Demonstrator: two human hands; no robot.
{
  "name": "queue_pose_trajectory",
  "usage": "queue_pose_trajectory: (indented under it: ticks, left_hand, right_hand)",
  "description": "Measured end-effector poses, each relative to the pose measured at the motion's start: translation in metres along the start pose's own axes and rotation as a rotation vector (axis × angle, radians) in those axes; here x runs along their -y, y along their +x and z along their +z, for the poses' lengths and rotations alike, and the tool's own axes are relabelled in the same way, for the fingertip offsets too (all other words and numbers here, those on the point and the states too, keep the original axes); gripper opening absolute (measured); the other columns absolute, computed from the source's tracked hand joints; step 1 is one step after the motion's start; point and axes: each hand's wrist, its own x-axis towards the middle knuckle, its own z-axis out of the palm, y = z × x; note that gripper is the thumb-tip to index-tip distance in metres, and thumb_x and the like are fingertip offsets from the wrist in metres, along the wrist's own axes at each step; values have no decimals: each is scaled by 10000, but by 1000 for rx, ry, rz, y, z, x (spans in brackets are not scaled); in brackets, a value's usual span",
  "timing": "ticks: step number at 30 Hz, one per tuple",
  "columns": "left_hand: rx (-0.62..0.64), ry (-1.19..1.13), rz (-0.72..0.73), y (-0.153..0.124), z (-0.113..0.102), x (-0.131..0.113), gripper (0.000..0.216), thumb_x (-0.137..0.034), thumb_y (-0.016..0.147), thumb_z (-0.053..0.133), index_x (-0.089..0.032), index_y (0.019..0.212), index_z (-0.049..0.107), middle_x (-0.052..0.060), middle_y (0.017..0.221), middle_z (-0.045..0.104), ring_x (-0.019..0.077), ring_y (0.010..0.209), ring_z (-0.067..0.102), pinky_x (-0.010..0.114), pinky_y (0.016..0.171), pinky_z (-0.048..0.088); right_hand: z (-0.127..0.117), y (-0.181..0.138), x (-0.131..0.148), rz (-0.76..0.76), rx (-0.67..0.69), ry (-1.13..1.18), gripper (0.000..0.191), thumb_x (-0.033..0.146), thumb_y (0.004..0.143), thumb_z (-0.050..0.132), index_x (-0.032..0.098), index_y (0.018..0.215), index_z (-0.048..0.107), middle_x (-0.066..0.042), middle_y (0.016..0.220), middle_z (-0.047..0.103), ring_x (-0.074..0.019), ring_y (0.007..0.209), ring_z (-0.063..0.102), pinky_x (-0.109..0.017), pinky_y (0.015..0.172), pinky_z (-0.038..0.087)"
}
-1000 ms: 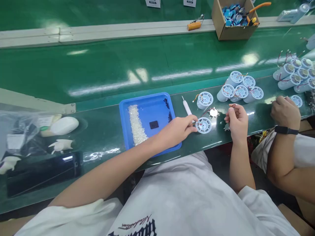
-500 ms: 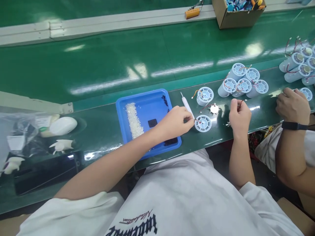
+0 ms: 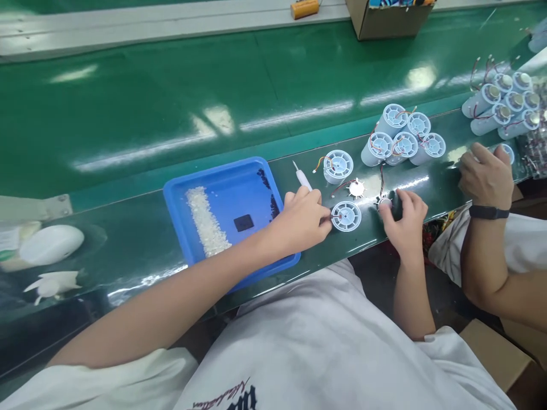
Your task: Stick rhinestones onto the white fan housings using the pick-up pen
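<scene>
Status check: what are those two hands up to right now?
Left hand pinching edge of round white part. Right hand closed on small wired piece. White tool beside left hand; co-worker's hand well clear.

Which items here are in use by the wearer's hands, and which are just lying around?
In use:
left hand on the round housing
right hand on a small wired part
finned disc between them

Lying about:
blue tray
white pen tool
stacked cylinders
cardboard box
co-worker's hand
</scene>
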Motion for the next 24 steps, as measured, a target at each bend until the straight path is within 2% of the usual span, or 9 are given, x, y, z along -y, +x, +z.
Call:
queue_pose_trajectory:
  ticks: [3,6,9,12,14,17,19,21,24]
  left_hand:
    - [3,41,18,3,4,-6,328,-236,876,448,-153,616,630,72,796,461,217,869,404,398,749,323]
    - [10,94,26,3,7,-8,339,-249,913,429,-153,687,663,90,842,481,243,923,422,400,754,329]
    - [-22,133,30,-5,5,-5,293,-309,936,453,-152,877,692,110,921,514,261,964,435,400,777,352]
    - [-128,151,32,-19,-6,-4,336,-379,923,513,-144,1133,630,134,1051,533,277,1007,451,406,819,383]
    - [-232,159,73,-29,-16,-6,400,-386,933,502,-152,1253,560,143,1139,531,286,1052,468,428,873,390]
    - [-367,179,235,-38,-28,-13,426,-338,948,485,-208,1354,477,135,1267,522,289,1163,481,444,978,364]
    - [-414,211,354,-39,-29,-15,432,-305,942,499,-229,1366,466,135,1357,504,290,1254,458,432,1027,340]
    - [-441,251,416,-36,-25,-12,366,-297,938,510,-220,1295,530,144,1421,482,297,1318,427,434,1051,320]
    - [-423,286,442,-28,-15,-1,221,-293,968,454,-193,1014,646,134,1374,548,283,1295,468,453,1050,298]
  right_hand:
    - [3,-6,2,-52,44,-58,338,458,831,645,212,1063,632,-145,1177,587,-319,1119,487,-516,1005,387]
    - [4,-1,-1,-69,59,-49,237,416,850,627,223,987,620,-113,1054,629,-296,1026,532,-497,965,415]
    - [-2,4,-7,-103,36,10,219,391,853,621,216,985,612,-84,922,641,-270,903,573,-467,883,468]
    - [-16,5,-3,-134,-62,107,220,350,851,649,223,1028,621,-52,859,628,-226,774,595,-417,782,518]
    - [-27,4,9,-165,-85,190,230,328,843,687,243,1051,634,-52,932,628,-194,729,604,-381,727,541]
    - [-42,3,35,-307,26,279,239,275,841,715,272,1074,660,-60,1061,613,-164,719,627,-347,698,566]
    - [-45,4,51,-469,129,307,278,222,853,706,282,1120,657,-58,1051,621,-164,737,642,-338,709,576]
    - [-45,5,63,-593,205,339,333,183,870,682,285,1184,633,-59,1033,633,-169,764,651,-328,713,580]
    - [-41,6,69,-634,291,370,366,171,902,638,284,1247,592,-58,1039,639,-156,749,651,-316,715,582]
